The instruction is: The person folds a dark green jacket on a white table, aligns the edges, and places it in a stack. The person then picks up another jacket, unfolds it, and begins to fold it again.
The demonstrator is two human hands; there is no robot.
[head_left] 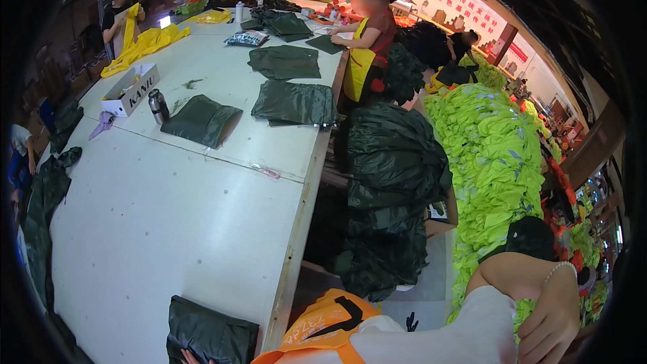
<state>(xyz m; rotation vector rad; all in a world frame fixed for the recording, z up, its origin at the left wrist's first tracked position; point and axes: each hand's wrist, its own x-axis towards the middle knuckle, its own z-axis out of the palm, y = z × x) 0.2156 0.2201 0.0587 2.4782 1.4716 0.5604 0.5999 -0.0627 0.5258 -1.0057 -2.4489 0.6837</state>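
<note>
l hand touching folded dk-grn garment on wht surface, grip can't tell; r hand bent down nr lime garment pile, hold can't tell.

The lower edge of the view cuts off the left hand; only parts of its fingers show against the dark green folded piece, which the same edge also crops. The palm of the right hand is hidden; its grip cannot be determined. The orange apron is cropped below. The dark green pile partly covers the carton. The dark rim truncates the leftmost worker. The pink object is too small to identify.
</note>
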